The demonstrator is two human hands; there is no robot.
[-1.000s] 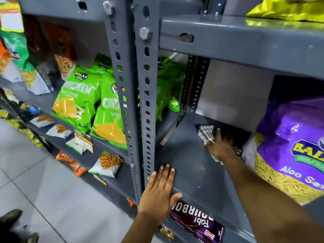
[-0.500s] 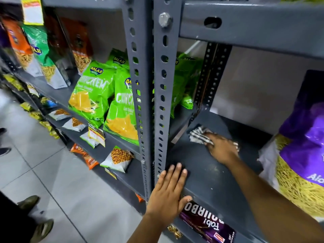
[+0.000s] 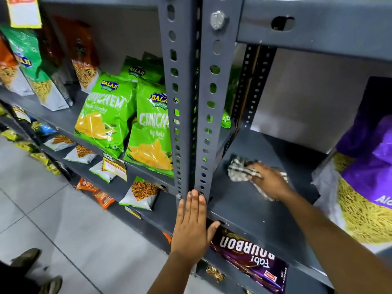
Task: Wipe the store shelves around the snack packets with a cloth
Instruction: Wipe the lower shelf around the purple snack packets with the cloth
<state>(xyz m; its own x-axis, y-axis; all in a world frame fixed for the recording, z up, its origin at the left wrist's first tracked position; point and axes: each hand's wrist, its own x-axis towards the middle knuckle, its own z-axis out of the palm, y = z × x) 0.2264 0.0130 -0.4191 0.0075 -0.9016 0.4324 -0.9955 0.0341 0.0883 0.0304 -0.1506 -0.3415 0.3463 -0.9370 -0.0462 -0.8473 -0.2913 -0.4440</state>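
Observation:
A checked black-and-white cloth (image 3: 239, 169) lies bunched on the grey metal shelf (image 3: 244, 209), pressed down under my right hand (image 3: 269, 181), which grips it near the shelf's left rear. My left hand (image 3: 192, 225) lies flat, fingers together, on the shelf's front left corner at the foot of the perforated grey upright (image 3: 205, 107). A big purple and white snack packet (image 3: 364, 177) stands on the same shelf at the right, close to my right forearm. Green snack packets (image 3: 106, 115) stand on the neighbouring shelf to the left.
A purple biscuit packet (image 3: 250, 255) lies on the shelf below. Small white and orange packets (image 3: 137, 194) line the lower left shelf. An upper shelf edge (image 3: 314, 28) overhangs. Someone's shoes (image 3: 27, 259) stand on the tiled floor at bottom left.
My right hand has slid the cloth leftward and forward from the back of the shelf. The left hand has shifted left onto the upright's base. The view has drifted right and closer.

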